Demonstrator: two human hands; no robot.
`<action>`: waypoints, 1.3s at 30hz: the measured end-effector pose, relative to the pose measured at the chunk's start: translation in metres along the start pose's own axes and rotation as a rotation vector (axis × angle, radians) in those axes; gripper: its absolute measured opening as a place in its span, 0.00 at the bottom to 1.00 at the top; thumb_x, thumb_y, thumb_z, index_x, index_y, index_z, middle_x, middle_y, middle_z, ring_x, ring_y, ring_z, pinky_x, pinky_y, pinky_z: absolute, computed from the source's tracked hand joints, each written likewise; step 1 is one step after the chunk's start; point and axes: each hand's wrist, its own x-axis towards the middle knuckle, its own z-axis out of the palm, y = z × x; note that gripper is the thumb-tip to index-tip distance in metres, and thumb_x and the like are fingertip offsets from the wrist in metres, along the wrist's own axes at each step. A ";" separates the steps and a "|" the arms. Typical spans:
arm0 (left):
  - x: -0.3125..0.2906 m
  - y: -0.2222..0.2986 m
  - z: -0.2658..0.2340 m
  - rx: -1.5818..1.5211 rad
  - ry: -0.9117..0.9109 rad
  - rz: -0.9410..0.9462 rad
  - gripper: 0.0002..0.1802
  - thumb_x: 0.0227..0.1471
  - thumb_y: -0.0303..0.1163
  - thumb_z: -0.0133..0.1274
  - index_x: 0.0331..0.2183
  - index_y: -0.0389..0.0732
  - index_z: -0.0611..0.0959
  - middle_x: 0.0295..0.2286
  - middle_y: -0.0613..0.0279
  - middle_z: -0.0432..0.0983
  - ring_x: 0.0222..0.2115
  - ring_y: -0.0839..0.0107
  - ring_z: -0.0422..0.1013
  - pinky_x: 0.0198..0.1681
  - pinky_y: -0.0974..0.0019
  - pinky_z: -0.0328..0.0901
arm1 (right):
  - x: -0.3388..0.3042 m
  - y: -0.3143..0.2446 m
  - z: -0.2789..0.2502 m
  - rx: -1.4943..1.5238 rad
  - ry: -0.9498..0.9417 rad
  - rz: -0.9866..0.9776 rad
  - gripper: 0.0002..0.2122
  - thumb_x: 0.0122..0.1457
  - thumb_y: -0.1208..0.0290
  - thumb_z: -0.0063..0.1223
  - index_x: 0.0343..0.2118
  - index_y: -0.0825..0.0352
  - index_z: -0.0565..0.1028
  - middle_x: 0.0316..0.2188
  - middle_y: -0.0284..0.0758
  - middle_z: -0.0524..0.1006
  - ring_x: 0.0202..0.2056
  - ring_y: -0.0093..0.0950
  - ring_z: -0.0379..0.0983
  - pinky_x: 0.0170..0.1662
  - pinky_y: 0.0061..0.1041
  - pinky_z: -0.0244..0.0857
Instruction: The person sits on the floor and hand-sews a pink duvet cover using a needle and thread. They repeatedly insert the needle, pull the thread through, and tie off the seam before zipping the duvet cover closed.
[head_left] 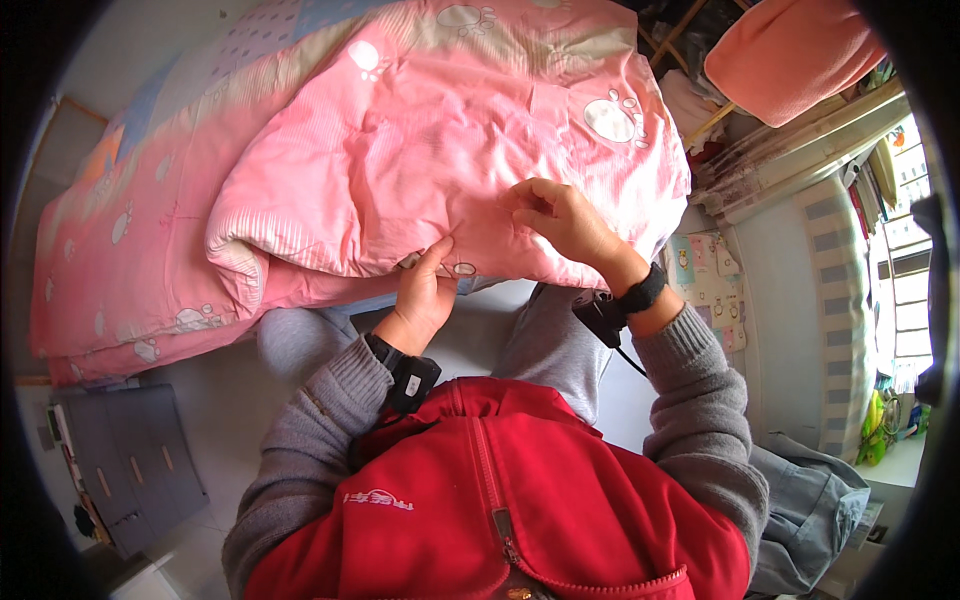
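Note:
A pink quilt (420, 150) with white paw prints lies bunched over the bed in front of me, its near edge folded over. My left hand (425, 293) grips that near edge, thumb on top and the other fingers hidden beneath the cloth. To the right and a little farther off, my right hand (568, 222) is raised just over the quilt, fingertips pinched together. Whatever is in that pinch, if anything, is too small to make out.
Grey drawers (135, 465) stand at the lower left. Along the right are a striped curtain (838, 320) beside a bright window and a heap of grey cloth (805, 510). A peach-coloured cloth (790, 60) hangs at the upper right. A black wrist device (600, 315) trails a cable.

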 end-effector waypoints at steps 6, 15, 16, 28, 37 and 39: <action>0.000 0.006 -0.008 -0.038 -0.096 -0.061 0.11 0.52 0.28 0.56 0.39 0.44 0.78 0.35 0.65 0.77 0.37 0.68 0.73 0.40 0.58 0.69 | -0.006 0.016 -0.004 0.004 0.002 0.096 0.05 0.57 0.79 0.52 0.35 0.72 0.75 0.30 0.31 0.76 0.32 0.18 0.71 0.37 0.20 0.66; 0.003 0.002 0.017 -0.068 0.113 -0.049 0.12 0.50 0.29 0.59 0.38 0.46 0.77 0.38 0.67 0.75 0.41 0.70 0.71 0.45 0.60 0.66 | -0.008 0.006 0.004 -0.051 0.042 -0.009 0.04 0.56 0.80 0.54 0.34 0.71 0.75 0.30 0.30 0.76 0.33 0.18 0.71 0.37 0.19 0.66; 0.003 0.002 0.015 -0.067 0.122 -0.050 0.12 0.50 0.29 0.59 0.39 0.46 0.77 0.38 0.67 0.75 0.41 0.70 0.71 0.45 0.60 0.66 | -0.009 0.007 0.002 0.016 0.049 0.023 0.04 0.56 0.80 0.54 0.35 0.71 0.75 0.30 0.30 0.76 0.32 0.17 0.71 0.37 0.19 0.66; -0.003 0.000 0.013 -0.033 0.147 -0.024 0.04 0.52 0.30 0.55 0.33 0.47 0.78 0.36 0.65 0.77 0.37 0.71 0.72 0.36 0.62 0.67 | -0.028 0.029 -0.008 0.145 0.271 0.089 0.05 0.60 0.78 0.52 0.37 0.71 0.75 0.28 0.27 0.73 0.31 0.15 0.69 0.35 0.17 0.65; -0.014 0.030 -0.011 0.251 -0.079 -0.288 0.10 0.58 0.33 0.50 0.40 0.39 0.77 0.38 0.60 0.77 0.39 0.63 0.74 0.41 0.59 0.71 | -0.015 0.039 0.034 0.385 0.238 0.063 0.05 0.63 0.72 0.48 0.34 0.69 0.71 0.28 0.28 0.72 0.31 0.16 0.67 0.36 0.18 0.64; -0.020 0.059 -0.011 0.489 -0.250 -0.574 0.12 0.59 0.34 0.48 0.39 0.36 0.78 0.37 0.54 0.78 0.38 0.60 0.76 0.40 0.59 0.72 | -0.024 0.034 0.030 0.592 0.187 -0.018 0.05 0.64 0.72 0.47 0.34 0.69 0.70 0.28 0.28 0.72 0.31 0.16 0.68 0.36 0.19 0.65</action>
